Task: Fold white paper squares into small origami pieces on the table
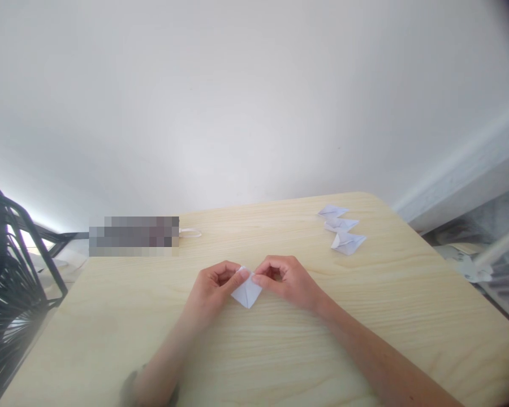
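A small folded white paper (247, 293), diamond-shaped with a crease down its middle, is held between both hands near the centre of the table. My left hand (215, 287) pinches its upper left side, the thumb lying across the top part. At the upper right edge, my right hand (285, 280) grips the paper between thumb and curled fingers. The lower point of the paper faces me. Parts of its upper edges are hidden by my fingertips.
Three folded white paper pieces (348, 243) lie in a row at the back right of the wooden table (280, 356). A blurred-out object (133, 236) with a white loop (192, 232) sits at the back left. A dark woven chair (8, 271) stands at left; a wall (246, 102) rises behind.
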A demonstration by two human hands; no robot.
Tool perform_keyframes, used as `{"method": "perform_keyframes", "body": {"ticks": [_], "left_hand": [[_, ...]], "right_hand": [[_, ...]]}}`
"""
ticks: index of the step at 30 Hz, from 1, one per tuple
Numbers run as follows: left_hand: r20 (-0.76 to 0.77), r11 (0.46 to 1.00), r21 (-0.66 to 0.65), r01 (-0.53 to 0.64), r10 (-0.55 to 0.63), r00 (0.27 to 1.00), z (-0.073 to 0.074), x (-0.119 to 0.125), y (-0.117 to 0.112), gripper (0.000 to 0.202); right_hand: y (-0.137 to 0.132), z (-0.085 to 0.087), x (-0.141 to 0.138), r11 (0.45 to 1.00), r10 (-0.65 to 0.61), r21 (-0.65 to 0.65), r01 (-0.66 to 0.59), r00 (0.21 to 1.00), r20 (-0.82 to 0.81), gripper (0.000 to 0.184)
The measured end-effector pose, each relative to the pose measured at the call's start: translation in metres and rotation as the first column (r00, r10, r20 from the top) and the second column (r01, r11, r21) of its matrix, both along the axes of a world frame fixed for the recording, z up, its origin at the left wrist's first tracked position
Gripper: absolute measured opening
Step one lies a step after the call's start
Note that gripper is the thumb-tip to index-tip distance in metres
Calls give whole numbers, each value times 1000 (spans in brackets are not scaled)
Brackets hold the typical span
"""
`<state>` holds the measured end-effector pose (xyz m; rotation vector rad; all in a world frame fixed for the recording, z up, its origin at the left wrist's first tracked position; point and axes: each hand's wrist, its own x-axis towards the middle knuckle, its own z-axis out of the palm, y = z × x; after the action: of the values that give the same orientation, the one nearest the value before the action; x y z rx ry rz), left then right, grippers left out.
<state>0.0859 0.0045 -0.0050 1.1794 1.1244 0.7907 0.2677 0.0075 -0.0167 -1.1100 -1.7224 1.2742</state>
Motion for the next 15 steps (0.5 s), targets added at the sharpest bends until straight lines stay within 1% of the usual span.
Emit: {"method": "perform_keyframes", "body": {"ticks": [5, 7, 10, 13, 15], "left_hand": [[39, 1000, -21, 3, -2, 999, -1, -1, 0, 17], [70, 998, -49, -34, 38, 997, 0, -2, 1, 19], [155, 994, -89, -68, 81, 984, 1, -1, 2, 29], [189, 994, -100, -51, 69, 979, 2, -1, 3, 27], [153, 996, -83, -28, 41, 987, 3, -2, 2, 27]], "right_hand": [[0, 0, -2, 998, 25, -52, -28, 999, -45, 20], [1, 0, -2, 996, -16, -90, 7, 995, -95, 19], [3, -1, -3, 988, -109, -125, 89, 981, -163, 19], [3, -2, -4, 986, -125, -129, 102, 974, -189, 19], [3, -2, -5, 989, -116, -112, 98, 979, -170, 18]]}}
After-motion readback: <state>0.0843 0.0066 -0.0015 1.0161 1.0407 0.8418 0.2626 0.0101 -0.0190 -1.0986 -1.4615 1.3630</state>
